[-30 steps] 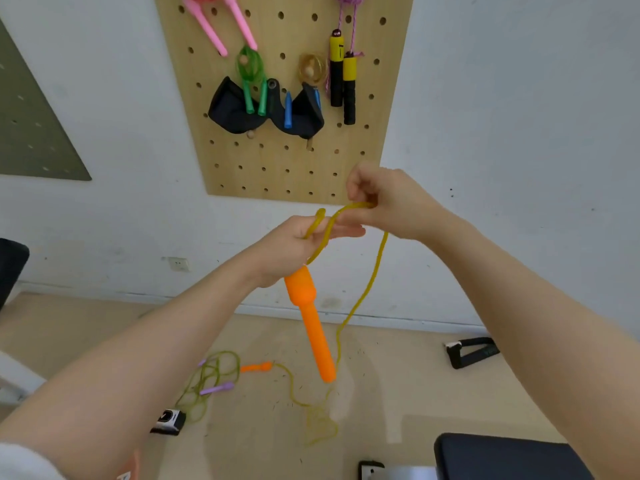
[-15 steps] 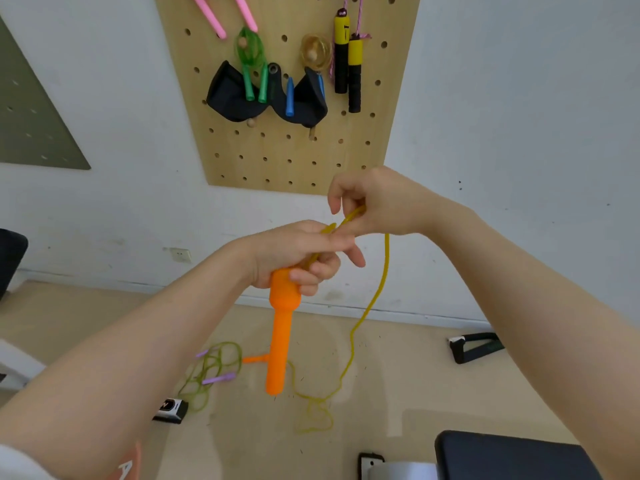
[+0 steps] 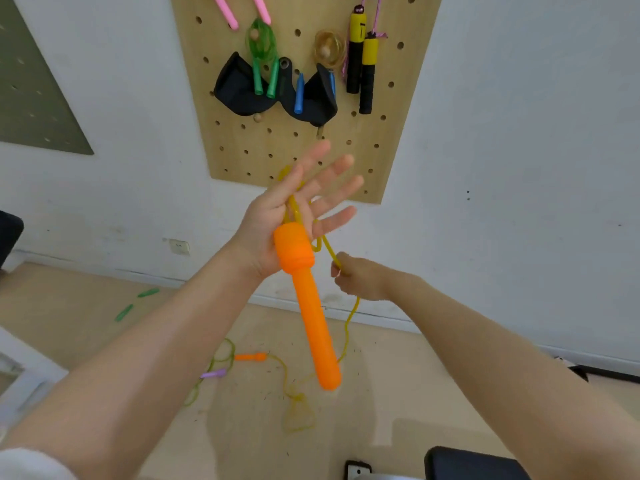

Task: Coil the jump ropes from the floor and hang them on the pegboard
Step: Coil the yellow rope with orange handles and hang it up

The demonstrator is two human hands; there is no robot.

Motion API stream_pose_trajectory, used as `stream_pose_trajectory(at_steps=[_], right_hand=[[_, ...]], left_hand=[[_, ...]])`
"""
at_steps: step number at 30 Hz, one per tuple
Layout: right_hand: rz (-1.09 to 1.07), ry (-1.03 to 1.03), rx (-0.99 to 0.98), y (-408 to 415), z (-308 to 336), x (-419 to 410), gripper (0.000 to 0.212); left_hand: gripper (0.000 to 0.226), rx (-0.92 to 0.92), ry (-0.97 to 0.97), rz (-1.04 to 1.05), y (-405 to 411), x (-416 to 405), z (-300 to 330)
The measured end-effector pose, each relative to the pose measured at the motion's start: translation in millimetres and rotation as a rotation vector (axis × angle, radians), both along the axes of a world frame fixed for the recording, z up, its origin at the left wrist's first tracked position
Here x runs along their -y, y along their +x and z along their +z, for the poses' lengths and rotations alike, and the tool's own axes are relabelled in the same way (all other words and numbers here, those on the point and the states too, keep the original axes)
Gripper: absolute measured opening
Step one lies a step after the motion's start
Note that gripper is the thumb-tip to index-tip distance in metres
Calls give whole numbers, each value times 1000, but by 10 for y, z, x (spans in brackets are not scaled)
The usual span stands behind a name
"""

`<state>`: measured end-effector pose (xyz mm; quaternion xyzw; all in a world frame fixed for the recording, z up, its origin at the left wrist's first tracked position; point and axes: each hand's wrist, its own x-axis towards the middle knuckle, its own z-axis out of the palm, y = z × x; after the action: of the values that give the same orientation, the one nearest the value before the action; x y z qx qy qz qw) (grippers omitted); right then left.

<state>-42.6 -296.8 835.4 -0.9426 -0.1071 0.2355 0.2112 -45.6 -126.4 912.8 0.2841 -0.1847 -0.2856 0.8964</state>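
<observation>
Forearms fill the near edge of our view, both reaching toward the orange handle (image 3: 308, 299), which we take as our landmark. Our left hand (image 3: 298, 209) lies palm up, fingers spread and nearly straight, and the handle's thick head rests against the heel of that palm while its long shaft hangs down and slightly rightward. The yellow rope (image 3: 348, 323) runs from the handle's head up across the left palm, loops over near the thumb, and comes back down just right of the head. There our right hand (image 3: 363, 278) pinches it, fingers curled tightly round the cord, just beside the handle's shaft on its right. Below that hand the rope drops behind the shaft to the floor (image 3: 381, 393), where it gathers in a loose loop below the handle's tip.

Left of the tip, on the floor, lies the second orange handle (image 3: 250, 357) of the same rope, and left of that a purple handle (image 3: 213, 374) with an olive-green rope (image 3: 221, 355) tangled around it. Farther left lie two green handles (image 3: 136, 303).

Above the handle, on the wall, hangs the pegboard (image 3: 277, 143). It carries pink handles (image 3: 239, 10), a coiled green rope (image 3: 263, 57), a black pouch (image 3: 242, 91), a small amber coil (image 3: 327, 48), and yellow-and-black handles (image 3: 360, 60).
</observation>
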Motion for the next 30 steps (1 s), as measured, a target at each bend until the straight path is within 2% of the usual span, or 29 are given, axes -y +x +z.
stream_pose_trajectory(at_steps=[2,3,5,7,10,13,16,18,19,21,23,26,28,30], right_hand=[[84,-63,20,-14,91,-80,13],[107,-69,51,-12,152,-102,14],[149,-82,118,-21,311,-118,24],[220,-206,173,-45,472,-100,34],[365,-343,258,-109,660,-41,26],[388,-321,324,-132,906,57,6],[262,-115,535,-67,1053,247,15],[72,138,668,-24,1059,366,14],[-41,308,669,-2,1048,401,14],[-204,680,546,26,1022,410,17],[-211,916,399,43,997,350,23],[-173,1002,285,93,876,192,40],[-235,1064,195,123,759,114,49],[-331,1188,-18,111,602,78,45]], left_hand=[[33,42,140,218,91,53,-82],[34,62,212,252,152,73,-131],[41,134,495,299,239,113,-260],[45,182,734,333,276,185,-372],[48,217,812,335,262,321,-446],[47,416,925,265,163,435,-427],[33,434,870,170,24,541,-352],[26,341,775,94,-56,543,-275],[27,304,726,35,-97,546,-230],[30,269,635,-144,-219,591,-124],[36,231,569,-304,-317,658,-48],[44,225,546,-524,-274,609,24],[35,368,523,-690,-207,470,58],[27,421,439,-709,-169,378,107]])
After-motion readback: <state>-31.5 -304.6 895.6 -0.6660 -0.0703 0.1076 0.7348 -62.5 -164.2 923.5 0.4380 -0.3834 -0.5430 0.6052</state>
